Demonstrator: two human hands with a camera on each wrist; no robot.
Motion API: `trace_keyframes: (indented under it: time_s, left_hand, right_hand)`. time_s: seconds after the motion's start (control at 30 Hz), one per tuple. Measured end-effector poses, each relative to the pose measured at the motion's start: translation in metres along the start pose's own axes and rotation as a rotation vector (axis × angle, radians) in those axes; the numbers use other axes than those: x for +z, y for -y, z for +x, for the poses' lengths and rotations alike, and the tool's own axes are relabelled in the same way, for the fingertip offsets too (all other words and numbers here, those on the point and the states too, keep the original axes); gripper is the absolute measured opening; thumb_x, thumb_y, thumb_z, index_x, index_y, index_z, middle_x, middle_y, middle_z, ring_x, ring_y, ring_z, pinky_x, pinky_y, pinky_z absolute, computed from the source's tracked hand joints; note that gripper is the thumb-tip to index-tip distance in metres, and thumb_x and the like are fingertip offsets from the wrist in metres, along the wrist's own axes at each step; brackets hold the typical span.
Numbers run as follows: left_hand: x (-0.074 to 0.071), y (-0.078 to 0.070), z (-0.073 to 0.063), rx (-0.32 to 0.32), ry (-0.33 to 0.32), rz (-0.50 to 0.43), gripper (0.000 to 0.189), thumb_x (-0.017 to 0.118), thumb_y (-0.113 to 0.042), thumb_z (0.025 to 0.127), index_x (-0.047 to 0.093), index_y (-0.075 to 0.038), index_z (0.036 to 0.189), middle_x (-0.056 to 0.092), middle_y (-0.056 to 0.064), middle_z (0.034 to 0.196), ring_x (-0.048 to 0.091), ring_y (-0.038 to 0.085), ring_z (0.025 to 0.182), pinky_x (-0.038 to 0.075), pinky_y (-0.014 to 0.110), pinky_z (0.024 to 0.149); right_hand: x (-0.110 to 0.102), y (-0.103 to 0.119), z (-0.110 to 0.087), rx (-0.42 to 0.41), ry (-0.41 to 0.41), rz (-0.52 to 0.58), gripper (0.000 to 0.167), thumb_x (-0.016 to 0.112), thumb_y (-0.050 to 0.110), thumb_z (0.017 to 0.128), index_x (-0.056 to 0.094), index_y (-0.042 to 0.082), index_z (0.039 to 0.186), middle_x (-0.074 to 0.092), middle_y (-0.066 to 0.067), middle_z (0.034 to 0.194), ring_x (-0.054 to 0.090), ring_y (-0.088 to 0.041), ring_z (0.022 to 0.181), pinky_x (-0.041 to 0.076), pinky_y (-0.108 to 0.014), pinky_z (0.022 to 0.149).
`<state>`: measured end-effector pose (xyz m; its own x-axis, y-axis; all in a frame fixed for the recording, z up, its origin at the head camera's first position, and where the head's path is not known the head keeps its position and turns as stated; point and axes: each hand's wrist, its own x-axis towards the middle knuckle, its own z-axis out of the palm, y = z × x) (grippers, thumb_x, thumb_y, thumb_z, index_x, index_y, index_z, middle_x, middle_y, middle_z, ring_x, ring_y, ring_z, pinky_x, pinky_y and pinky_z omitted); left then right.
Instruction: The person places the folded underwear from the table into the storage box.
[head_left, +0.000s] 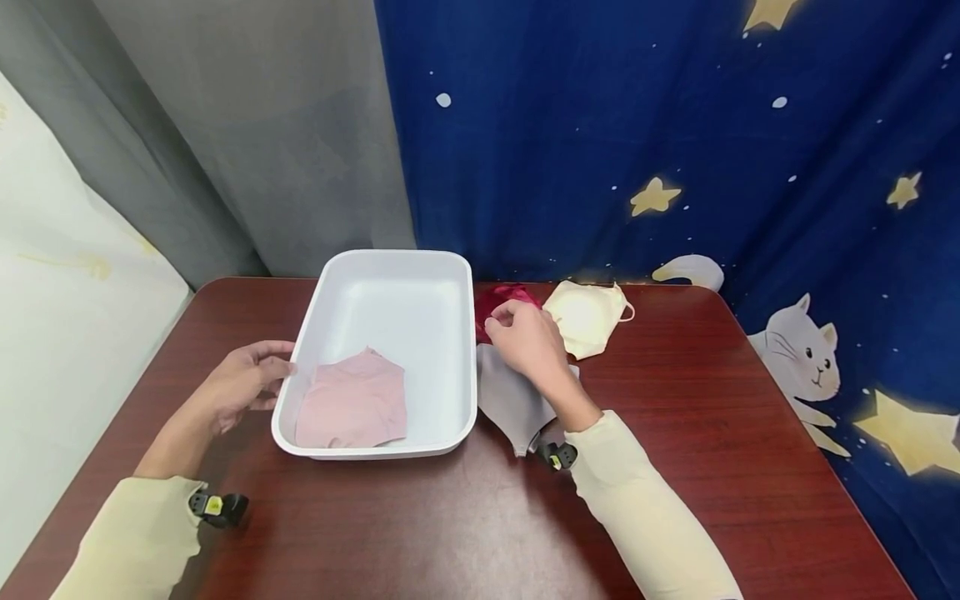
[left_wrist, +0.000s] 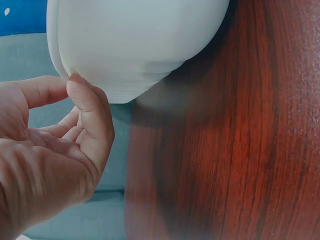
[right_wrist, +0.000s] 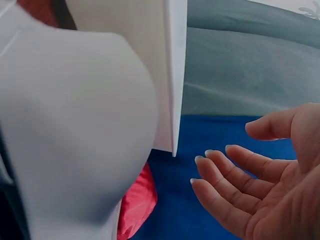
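Observation:
A white plastic basin [head_left: 438,350] stands on the table, with a pale pink cloth garment [head_left: 356,404] lying flat inside at the near end. My left hand [head_left: 251,379] pinches the basin's left rim between thumb and finger; in the left wrist view that hand [left_wrist: 65,125] meets the rim's edge. On the basin's other side, my right hand [head_left: 528,337] hovers over a grey garment [head_left: 510,396] and partly covers a dark red one [head_left: 487,304]. The right wrist view shows the same hand [right_wrist: 260,185] with loosely bent fingers, thumb apart, nothing between them.
A cream garment [head_left: 588,317] with a thin loop lies at the back, right of the red one. The reddish-brown table [head_left: 675,392] ends at a grey curtain [head_left: 300,125] and a blue star-patterned curtain [head_left: 562,142]. Both wrists wear small black cameras.

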<state>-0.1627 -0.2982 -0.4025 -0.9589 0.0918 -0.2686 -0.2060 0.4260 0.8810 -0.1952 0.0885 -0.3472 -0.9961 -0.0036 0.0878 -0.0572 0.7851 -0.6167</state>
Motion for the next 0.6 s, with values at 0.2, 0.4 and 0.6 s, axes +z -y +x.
trace_keyframes:
  time_s: [0.2, 0.4, 0.6]
  left_hand:
    - [0.000, 0.001, 0.000, 0.006, 0.002, 0.004, 0.054, 0.051, -0.017, 0.098, 0.032, 0.004, 0.144, 0.066, 0.013, 0.105, 0.066, 0.018, 0.077, 0.056, 0.034, 0.065]
    - [-0.001, 0.002, 0.000, 0.006, 0.002, 0.000, 0.054, 0.051, -0.017, 0.098, 0.032, 0.004, 0.144, 0.066, 0.012, 0.103, 0.066, 0.019, 0.077, 0.056, 0.034, 0.065]
    - [-0.001, 0.002, 0.001, 0.007, 0.005, 0.000, 0.053, 0.051, -0.017, 0.098, 0.033, 0.004, 0.144, 0.066, 0.012, 0.104, 0.066, 0.019, 0.077, 0.056, 0.034, 0.065]
  right_hand:
    - [0.001, -0.009, 0.003, 0.012, 0.011, -0.016, 0.024, 0.058, 0.030, 0.088, 0.073, 0.018, 0.101, 0.070, 0.001, 0.096, 0.061, -0.023, 0.088, 0.048, -0.039, 0.074]
    - [-0.001, -0.018, 0.005, 0.028, 0.016, -0.020, 0.024, 0.058, 0.029, 0.087, 0.073, 0.018, 0.102, 0.070, 0.000, 0.098, 0.062, -0.023, 0.088, 0.048, -0.039, 0.074]
    - [-0.003, -0.026, 0.004, 0.045, 0.031, -0.035, 0.024, 0.058, 0.029, 0.087, 0.072, 0.017, 0.101, 0.071, -0.001, 0.097, 0.062, -0.024, 0.087, 0.048, -0.039, 0.074]
